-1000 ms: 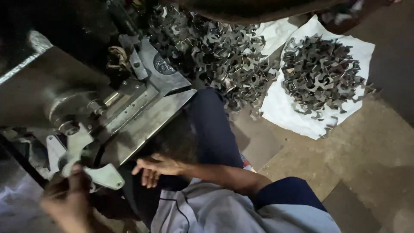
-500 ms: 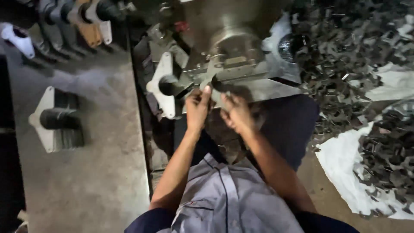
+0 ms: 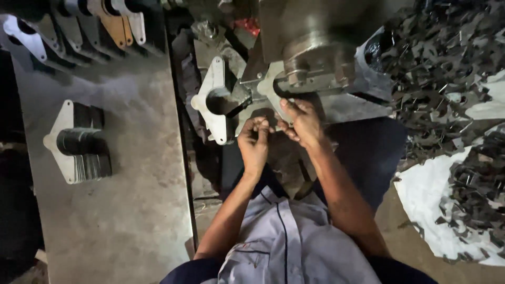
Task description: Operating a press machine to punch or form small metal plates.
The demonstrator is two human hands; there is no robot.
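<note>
A pale flat metal plate with a round hole (image 3: 213, 100) leans at the left of the grey press machine (image 3: 321, 47). A second plate (image 3: 266, 87) lies under the press's round die. My right hand (image 3: 301, 123) reaches up to the press bed, its forefinger touching the edge of that second plate. My left hand (image 3: 254, 143) sits just left of it with fingers curled in, fingertips close to my right thumb. Whether anything small is pinched between the hands is hidden. My grey shirt and forearms fill the lower middle.
A steel table (image 3: 131, 210) at the left carries a stack of the same plates (image 3: 79, 142), and more plates stand in a row at its back (image 3: 105, 21). Dark metal offcuts (image 3: 436, 68) are heaped at the right, some on a white sack (image 3: 421, 194).
The view swung from the scrap heaps round to the press. Since half a second ago my left hand has dropped back from the plate under the die and curled; my right hand stays at the press.
</note>
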